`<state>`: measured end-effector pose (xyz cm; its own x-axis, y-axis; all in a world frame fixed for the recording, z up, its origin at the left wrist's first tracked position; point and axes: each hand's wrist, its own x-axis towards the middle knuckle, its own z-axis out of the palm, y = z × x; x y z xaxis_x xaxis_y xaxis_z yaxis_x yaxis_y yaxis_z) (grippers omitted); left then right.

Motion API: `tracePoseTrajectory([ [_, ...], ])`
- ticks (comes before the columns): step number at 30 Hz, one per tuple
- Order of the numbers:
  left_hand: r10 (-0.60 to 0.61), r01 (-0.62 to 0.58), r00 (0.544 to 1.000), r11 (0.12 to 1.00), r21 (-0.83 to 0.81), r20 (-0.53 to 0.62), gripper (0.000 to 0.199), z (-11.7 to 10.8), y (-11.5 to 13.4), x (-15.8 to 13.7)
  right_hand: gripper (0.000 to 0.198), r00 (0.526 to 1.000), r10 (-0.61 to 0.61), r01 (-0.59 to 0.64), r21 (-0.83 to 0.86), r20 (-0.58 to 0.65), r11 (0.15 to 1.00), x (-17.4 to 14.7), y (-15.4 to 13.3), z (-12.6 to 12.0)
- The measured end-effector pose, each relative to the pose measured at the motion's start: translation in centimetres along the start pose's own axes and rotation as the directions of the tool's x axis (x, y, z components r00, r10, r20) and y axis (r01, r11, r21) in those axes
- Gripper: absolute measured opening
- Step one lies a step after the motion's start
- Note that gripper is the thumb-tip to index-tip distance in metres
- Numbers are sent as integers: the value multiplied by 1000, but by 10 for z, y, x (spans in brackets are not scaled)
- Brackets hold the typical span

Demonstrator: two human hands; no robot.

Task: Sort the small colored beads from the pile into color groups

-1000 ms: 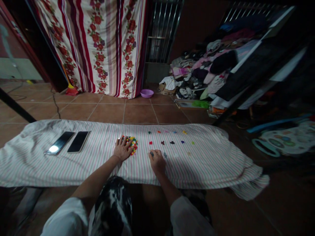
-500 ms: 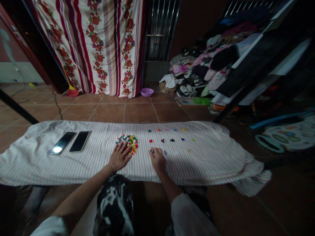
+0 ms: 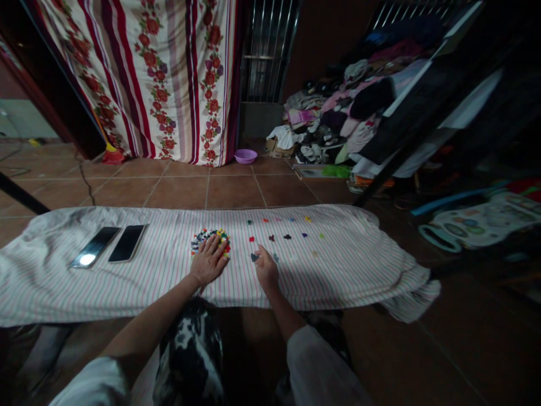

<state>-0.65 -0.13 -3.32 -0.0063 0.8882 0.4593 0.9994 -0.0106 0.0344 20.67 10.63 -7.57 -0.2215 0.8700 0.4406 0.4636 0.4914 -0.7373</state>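
Observation:
My left hand (image 3: 208,262) lies flat with its fingers spread over a round pile of small colourful plastic pieces (image 3: 198,241). Part of the pile is hidden beneath it. To its right, my right hand (image 3: 267,269) is just above the cloth, index finger stretched forward and apart from the thumb. A dark grey piece (image 3: 254,257) lies against the cloth at the left of those fingertips; nothing shows between them. Beyond, small pieces are set out in rows, among them a red piece (image 3: 252,239), a brown piece (image 3: 271,238) and a yellow piece (image 3: 308,219).
A striped cloth (image 3: 169,287) covers the low table. Two phones, one with a glare spot (image 3: 95,246) and one dark phone (image 3: 127,243), lie at the left. On the floor beyond are a purple basin (image 3: 245,157), a red dustpan (image 3: 113,155) and a heap of clothes (image 3: 338,113).
My right fingers have opened off the dark grey piece, which now lies on the cloth. The left hand stays on the pile, shifted slightly. The whole view has swung a little right.

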Motion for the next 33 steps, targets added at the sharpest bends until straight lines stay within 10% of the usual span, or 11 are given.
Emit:
tracePoseTrajectory([
  [16,92,-93,996,994,-59,-22,47,-10,-36,-48,41,998,-2,3,7,-62,1000,2,-11,-8],
  [33,-144,109,983,957,-270,-111,49,1,-45,-62,38,996,-83,82,40,30,996,2,-40,-15],
])
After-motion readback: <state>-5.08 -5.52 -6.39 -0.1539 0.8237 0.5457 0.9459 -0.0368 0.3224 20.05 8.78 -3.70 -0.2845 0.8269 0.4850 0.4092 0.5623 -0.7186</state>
